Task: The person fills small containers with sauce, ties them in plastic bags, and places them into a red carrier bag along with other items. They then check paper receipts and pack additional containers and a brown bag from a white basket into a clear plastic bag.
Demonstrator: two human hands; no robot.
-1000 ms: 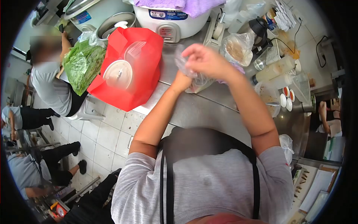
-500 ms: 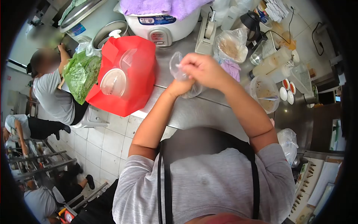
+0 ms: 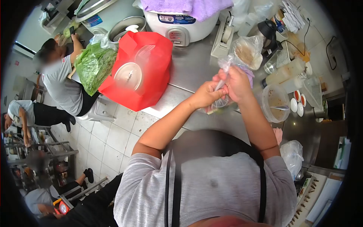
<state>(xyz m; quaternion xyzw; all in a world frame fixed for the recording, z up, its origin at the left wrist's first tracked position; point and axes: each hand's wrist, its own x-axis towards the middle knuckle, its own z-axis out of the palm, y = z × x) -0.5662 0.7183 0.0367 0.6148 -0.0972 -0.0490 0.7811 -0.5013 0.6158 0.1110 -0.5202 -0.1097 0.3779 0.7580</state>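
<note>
A small clear plastic bag point(image 3: 225, 66) is between my two hands, over the steel table. Its neck is drawn into a narrow twisted strand, with the loose top sticking up. My left hand point(image 3: 209, 94) is closed around the lower neck, and the filled bottom of the bag hangs just beneath it, with something pale and greenish inside. Fingers curled, my right hand point(image 3: 239, 84) grips the strand from the other side. Left of my hands stands a red carrier bag point(image 3: 157, 79) with a lidded clear tub point(image 3: 128, 76) in it.
A tape dispenser point(image 3: 224, 39) stands beyond my hands, beside a bagged bowl point(image 3: 247, 53). At right are a clear tub with a spoon point(image 3: 275, 104) and small sauce dishes point(image 3: 293, 106). A rice cooker point(image 3: 181, 28) stands behind. At left, a person point(image 3: 64, 81) sits by bagged greens point(image 3: 94, 64).
The view has shifted, so the table things appear farther right. My hands have moved right, and the bag's loose opening is now gathered into a tight twisted strand between them.
</note>
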